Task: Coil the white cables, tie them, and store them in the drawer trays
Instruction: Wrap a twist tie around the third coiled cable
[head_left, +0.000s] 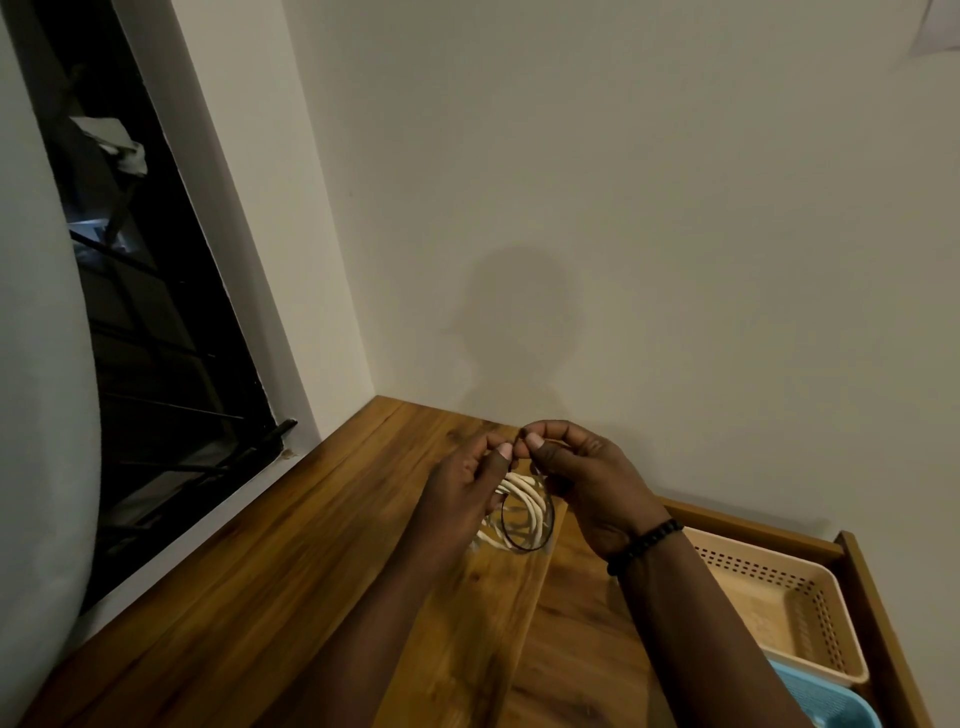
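A coiled white cable (524, 501) hangs between my two hands above the wooden table (291, 551). A thin black band (522, 545) loops around the coil and droops below it. My left hand (467, 483) pinches the top of the band and holds the coil on the left. My right hand (587, 478), with a black bead bracelet on the wrist, pinches the band's top right beside the left thumb. The lower part of the coil is partly hidden behind my left hand.
An open wooden drawer (878, 587) at the right holds a beige perforated tray (779, 597) and, nearer me, a blue tray (831, 701). A wall runs behind the table. A dark window (156, 338) lies to the left.
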